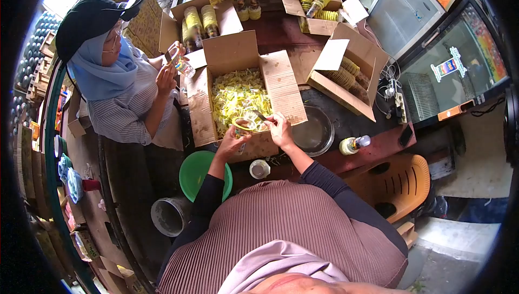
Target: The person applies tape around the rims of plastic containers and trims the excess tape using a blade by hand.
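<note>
My left hand (233, 140) is closed around a yellow ring-shaped piece (242, 125) above the near edge of an open cardboard box (203, 121). A heap of yellow and whitish shreds (238, 94) fills that box. My right hand (279, 130), just to the right, grips a small dark-bladed knife (259, 115) whose tip points up and left over the shreds. Below my hands stands a white-topped jar or roll (260, 169). The green basin (189, 167) lies beside my left forearm, and a round clear-walled tray (319, 130) is right of my right hand.
A co-worker (119, 77) at the left holds a clear bottle-like item (185, 68). Cartons with stacked yellow rings (346, 72) stand at the back and right. A clear-topped bottle (354, 144), orange chair (403, 186), grey bucket (170, 216) and glass-door fridge (454, 67) surround me.
</note>
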Action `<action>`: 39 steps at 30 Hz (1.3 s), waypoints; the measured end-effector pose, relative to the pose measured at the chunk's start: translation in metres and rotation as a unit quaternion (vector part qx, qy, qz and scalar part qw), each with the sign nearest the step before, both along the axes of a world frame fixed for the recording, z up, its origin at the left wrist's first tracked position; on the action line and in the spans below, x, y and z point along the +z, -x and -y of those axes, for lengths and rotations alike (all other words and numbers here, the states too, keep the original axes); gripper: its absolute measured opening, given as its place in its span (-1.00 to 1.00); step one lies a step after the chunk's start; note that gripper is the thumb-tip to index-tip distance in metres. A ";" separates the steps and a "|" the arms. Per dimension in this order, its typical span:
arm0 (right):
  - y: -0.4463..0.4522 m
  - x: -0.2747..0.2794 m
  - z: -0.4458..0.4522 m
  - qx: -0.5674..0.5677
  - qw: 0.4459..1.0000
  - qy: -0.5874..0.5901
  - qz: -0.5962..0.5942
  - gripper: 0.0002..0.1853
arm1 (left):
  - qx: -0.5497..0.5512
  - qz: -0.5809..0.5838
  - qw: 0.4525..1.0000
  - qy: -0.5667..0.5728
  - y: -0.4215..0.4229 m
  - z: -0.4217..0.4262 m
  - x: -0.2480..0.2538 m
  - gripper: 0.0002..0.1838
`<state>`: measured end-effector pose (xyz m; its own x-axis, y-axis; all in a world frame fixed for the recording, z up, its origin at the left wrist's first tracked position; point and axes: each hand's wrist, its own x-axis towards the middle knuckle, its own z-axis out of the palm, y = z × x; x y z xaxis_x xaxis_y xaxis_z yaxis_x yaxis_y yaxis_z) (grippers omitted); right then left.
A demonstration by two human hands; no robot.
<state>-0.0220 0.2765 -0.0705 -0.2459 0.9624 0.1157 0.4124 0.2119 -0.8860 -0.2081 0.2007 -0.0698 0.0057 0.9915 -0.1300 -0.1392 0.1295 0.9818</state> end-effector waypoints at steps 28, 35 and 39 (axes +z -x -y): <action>-0.014 0.037 0.032 0.003 0.978 -0.179 0.106 -0.89 | 0.022 -0.072 0.996 -0.041 -0.007 0.003 -0.013 -0.44; -0.013 0.032 0.035 0.020 0.934 -0.290 0.210 -0.89 | -0.001 -0.017 0.998 0.065 -0.013 0.003 0.000 -0.54; -0.008 0.024 0.025 -0.002 0.949 -0.246 0.195 -0.87 | -0.004 0.024 0.998 0.058 -0.020 0.000 -0.002 -0.54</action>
<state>-0.0143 0.2512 -0.0469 -0.3585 0.8161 0.4533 0.6906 0.5586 -0.4594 -0.1885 0.2005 -0.0722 0.0221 0.9696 -0.2437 -0.1846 0.2435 0.9522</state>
